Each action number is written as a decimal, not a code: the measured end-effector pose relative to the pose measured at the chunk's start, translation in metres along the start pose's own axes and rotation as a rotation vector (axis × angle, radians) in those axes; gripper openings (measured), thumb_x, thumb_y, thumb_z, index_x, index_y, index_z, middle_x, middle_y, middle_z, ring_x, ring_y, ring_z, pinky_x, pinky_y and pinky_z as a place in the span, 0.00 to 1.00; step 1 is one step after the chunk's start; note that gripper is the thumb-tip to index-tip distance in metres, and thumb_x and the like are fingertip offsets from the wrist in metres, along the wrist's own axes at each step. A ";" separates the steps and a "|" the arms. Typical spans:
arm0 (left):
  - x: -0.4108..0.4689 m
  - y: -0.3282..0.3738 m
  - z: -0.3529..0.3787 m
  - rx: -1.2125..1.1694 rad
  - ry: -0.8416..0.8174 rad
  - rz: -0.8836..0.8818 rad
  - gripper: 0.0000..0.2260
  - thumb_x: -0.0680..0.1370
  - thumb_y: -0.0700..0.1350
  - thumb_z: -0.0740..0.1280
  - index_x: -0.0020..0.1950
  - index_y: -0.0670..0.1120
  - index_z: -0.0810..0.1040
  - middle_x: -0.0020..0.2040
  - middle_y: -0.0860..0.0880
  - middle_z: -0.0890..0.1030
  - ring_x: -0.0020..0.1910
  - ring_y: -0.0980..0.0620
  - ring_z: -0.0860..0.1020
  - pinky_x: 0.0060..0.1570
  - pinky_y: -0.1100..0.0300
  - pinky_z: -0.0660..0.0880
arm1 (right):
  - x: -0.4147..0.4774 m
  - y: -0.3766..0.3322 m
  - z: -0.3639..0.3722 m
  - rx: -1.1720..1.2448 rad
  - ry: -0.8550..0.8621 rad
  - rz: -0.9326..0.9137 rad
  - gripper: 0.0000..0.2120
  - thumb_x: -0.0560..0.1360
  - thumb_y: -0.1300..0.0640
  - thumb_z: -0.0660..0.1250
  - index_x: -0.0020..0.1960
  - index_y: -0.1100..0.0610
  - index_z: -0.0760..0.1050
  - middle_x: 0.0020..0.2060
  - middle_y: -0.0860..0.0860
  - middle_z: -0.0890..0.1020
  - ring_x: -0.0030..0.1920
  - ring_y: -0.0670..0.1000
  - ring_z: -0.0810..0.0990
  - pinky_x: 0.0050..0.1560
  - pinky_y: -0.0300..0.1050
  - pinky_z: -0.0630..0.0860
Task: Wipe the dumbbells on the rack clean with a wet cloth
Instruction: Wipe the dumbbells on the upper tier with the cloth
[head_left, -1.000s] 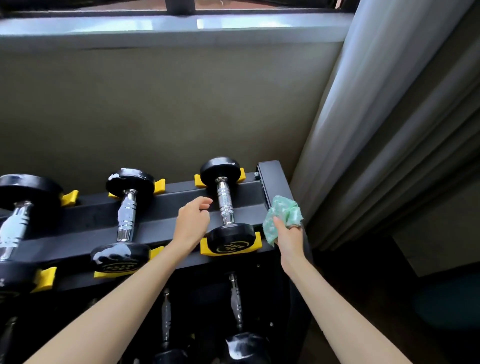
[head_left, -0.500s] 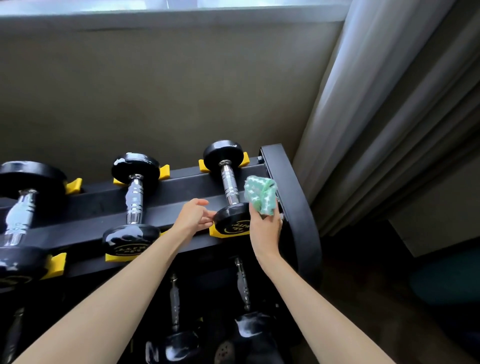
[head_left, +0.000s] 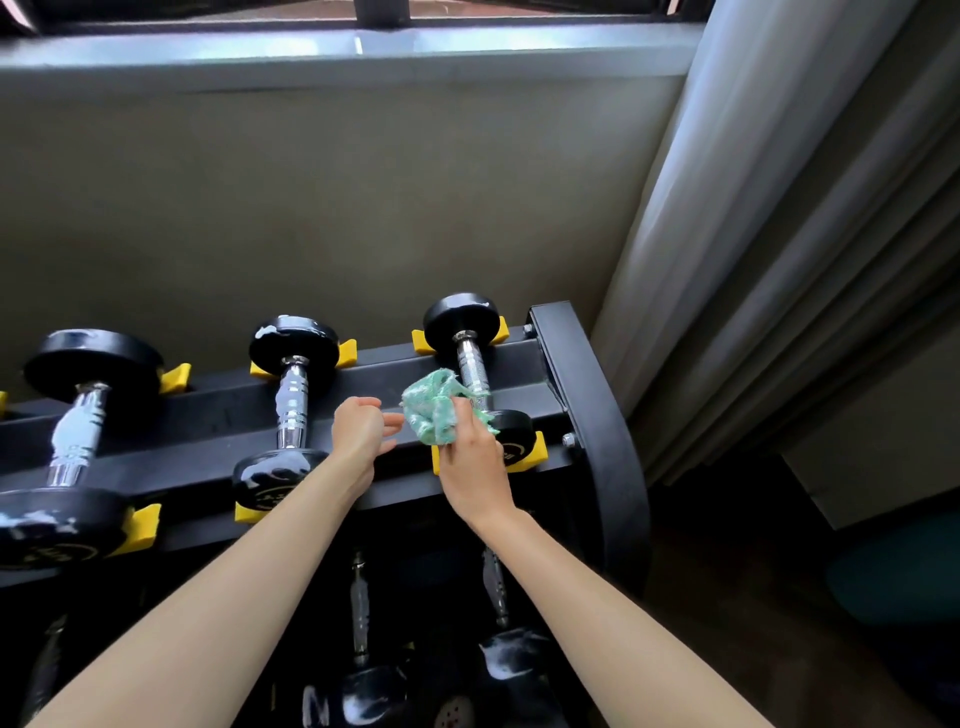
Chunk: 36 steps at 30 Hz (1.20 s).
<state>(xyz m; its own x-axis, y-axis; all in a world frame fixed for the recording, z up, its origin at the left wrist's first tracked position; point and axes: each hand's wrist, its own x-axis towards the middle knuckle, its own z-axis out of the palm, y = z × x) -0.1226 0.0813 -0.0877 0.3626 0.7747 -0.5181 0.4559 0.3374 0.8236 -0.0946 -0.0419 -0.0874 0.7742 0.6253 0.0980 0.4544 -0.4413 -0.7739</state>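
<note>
Three black dumbbells with chrome handles lie on the top shelf of a black rack (head_left: 587, 415) in yellow cradles. My right hand (head_left: 475, 462) grips a crumpled green cloth (head_left: 431, 408) and presses it against the near end of the rightmost dumbbell (head_left: 470, 364), covering part of its front head and lower handle. Just left of the cloth, my left hand (head_left: 361, 428) hovers over the rack rail with fingers loosely curled and nothing in it. The middle dumbbell (head_left: 291, 400) and the left dumbbell (head_left: 78, 431) carry white smears.
More dumbbells with white smears sit on a lower shelf (head_left: 363, 691), mostly in shadow. A beige wall (head_left: 311, 208) rises behind the rack under a window sill. Grey curtains (head_left: 779, 234) hang close to the rack's right end. Dark floor lies to the right.
My right hand has carried the cloth from the rack's right end leftward onto the rightmost dumbbell's handle. My left hand drew back from that handle and stays beside it.
</note>
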 end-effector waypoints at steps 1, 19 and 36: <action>0.001 0.001 -0.003 -0.005 0.014 -0.007 0.17 0.79 0.34 0.49 0.65 0.39 0.67 0.46 0.41 0.78 0.49 0.45 0.77 0.52 0.51 0.75 | 0.001 -0.002 0.003 0.035 -0.039 0.040 0.16 0.78 0.66 0.57 0.66 0.63 0.64 0.55 0.61 0.77 0.55 0.60 0.76 0.50 0.49 0.71; 0.018 0.057 0.037 0.082 -0.064 0.152 0.16 0.77 0.34 0.57 0.65 0.41 0.68 0.51 0.43 0.76 0.46 0.48 0.75 0.44 0.57 0.76 | 0.106 0.024 -0.090 1.215 0.182 0.696 0.12 0.78 0.61 0.58 0.60 0.60 0.71 0.44 0.54 0.78 0.43 0.52 0.78 0.45 0.48 0.76; 0.105 0.063 0.067 0.553 0.019 0.403 0.16 0.72 0.38 0.71 0.60 0.40 0.79 0.49 0.40 0.82 0.52 0.44 0.79 0.55 0.59 0.70 | 0.198 0.086 -0.024 0.866 0.084 0.827 0.06 0.77 0.59 0.61 0.52 0.57 0.75 0.50 0.53 0.78 0.50 0.50 0.74 0.50 0.43 0.70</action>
<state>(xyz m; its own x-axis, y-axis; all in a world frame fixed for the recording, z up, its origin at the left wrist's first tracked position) -0.0010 0.1478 -0.1057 0.5791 0.7933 -0.1877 0.6382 -0.2979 0.7099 0.1082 0.0282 -0.1194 0.7329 0.2985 -0.6113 -0.6161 -0.0897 -0.7825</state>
